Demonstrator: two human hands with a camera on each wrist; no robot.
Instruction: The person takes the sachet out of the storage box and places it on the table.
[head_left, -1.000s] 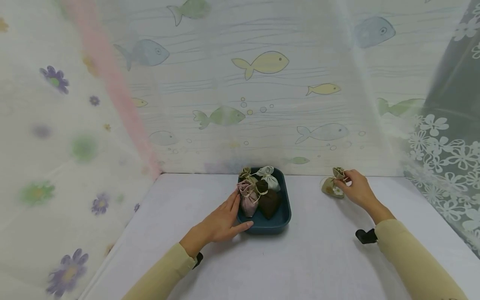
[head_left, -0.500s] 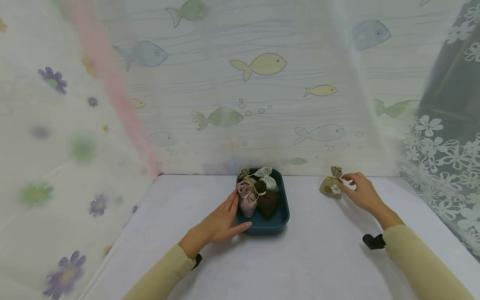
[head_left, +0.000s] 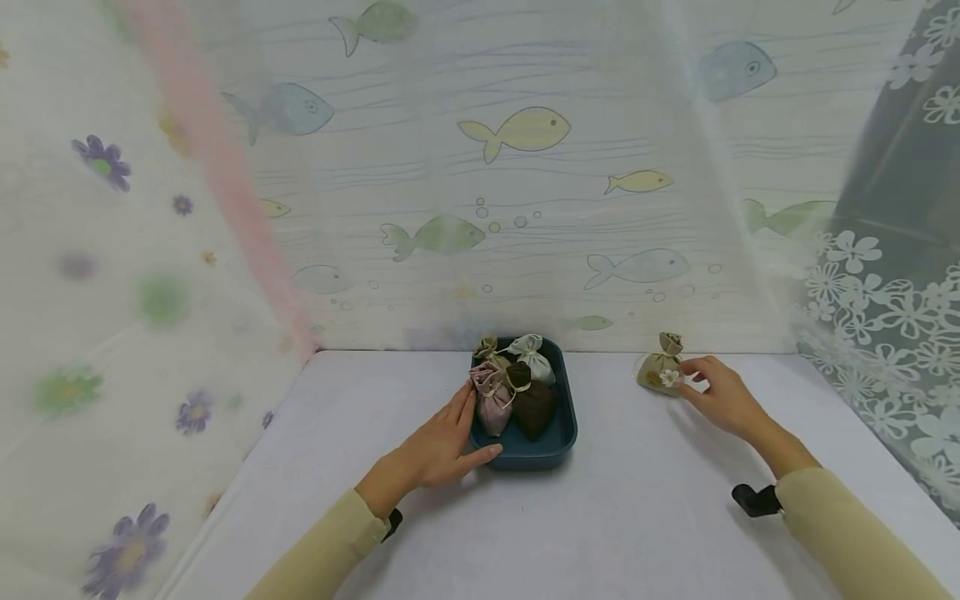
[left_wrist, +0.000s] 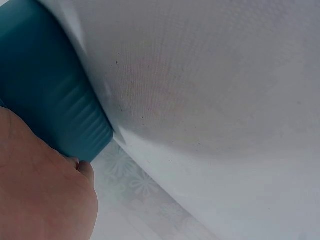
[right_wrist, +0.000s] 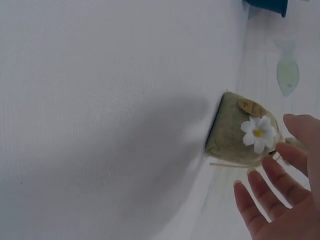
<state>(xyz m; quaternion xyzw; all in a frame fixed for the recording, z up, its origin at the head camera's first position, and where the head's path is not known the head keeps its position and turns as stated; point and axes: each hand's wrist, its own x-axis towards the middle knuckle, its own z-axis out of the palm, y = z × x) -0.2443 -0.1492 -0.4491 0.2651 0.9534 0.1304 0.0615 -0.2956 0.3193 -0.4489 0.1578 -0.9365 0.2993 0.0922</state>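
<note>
My left hand (head_left: 437, 450) rests along the near left side of a dark blue tray (head_left: 530, 461), fingers straight and the thumb by its front wall. In the left wrist view that hand (left_wrist: 45, 185) lies against the tray's ribbed wall (left_wrist: 55, 85). Inside are a pink pouch (head_left: 495, 411), a dark brown pouch (head_left: 537, 410), a white pouch (head_left: 537, 364) and an olive pouch (head_left: 485, 346). Farther right, a green drawstring pouch (head_left: 657, 364) with a white flower stands upright. Beside it my right hand (head_left: 723, 396) has its fingers loosely spread around the pouch's (right_wrist: 230, 127) side, not gripping it.
A white cloth covers the table (head_left: 600, 517). Behind it hangs a pale curtain (head_left: 525, 250) printed with fish, and a flowered sheet (head_left: 127, 333) hangs on the left. Lace with white flowers (head_left: 885, 308) hangs at the right edge.
My right hand has let go of the green pouch's neck and moved slightly right and down. The pouch stays standing on the table. My left hand stays at the tray.
</note>
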